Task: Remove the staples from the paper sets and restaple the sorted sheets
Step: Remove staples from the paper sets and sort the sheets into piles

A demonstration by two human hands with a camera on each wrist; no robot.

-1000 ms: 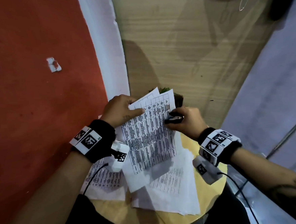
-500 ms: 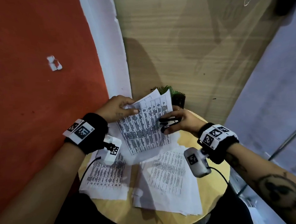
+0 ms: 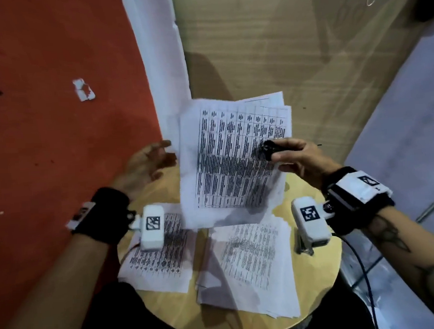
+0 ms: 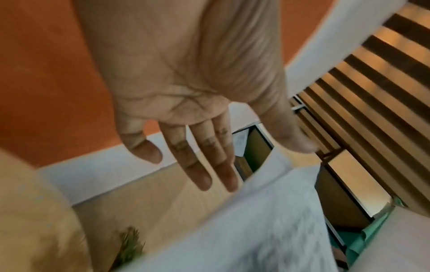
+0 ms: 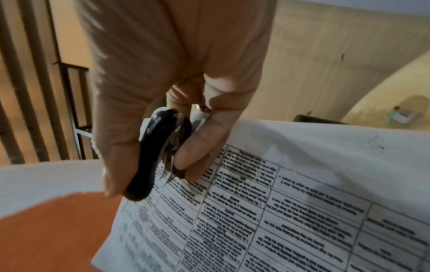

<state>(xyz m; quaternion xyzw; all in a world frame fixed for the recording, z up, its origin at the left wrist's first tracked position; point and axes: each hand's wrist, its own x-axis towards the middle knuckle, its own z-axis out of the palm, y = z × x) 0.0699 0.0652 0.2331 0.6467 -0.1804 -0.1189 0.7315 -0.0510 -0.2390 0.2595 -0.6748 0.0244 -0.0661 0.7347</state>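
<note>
My right hand [image 3: 284,157] pinches a black staple remover [image 3: 271,149] against a printed paper set [image 3: 233,160] and holds the set up, tilted, above the round table [image 3: 318,275]. In the right wrist view the thumb and fingers [image 5: 200,147] curl round the staple remover [image 5: 156,150] at the edge of the paper set [image 5: 291,211]. My left hand [image 3: 151,163] hovers to the left of the set, blurred and apart from it. Its fingers [image 4: 197,165] are straight and spread, with a white sheet edge [image 4: 267,211] just beside them.
Two more printed stacks lie on the table, one at the left [image 3: 163,260] and one at the right [image 3: 251,264]. A metal object [image 3: 302,247], partly under my right wrist camera, stands near the table's right edge. A red wall [image 3: 54,124] is at the left.
My left hand has let go of the paper set and opened to the left. My right hand has lifted the set higher, staple remover still in it.
</note>
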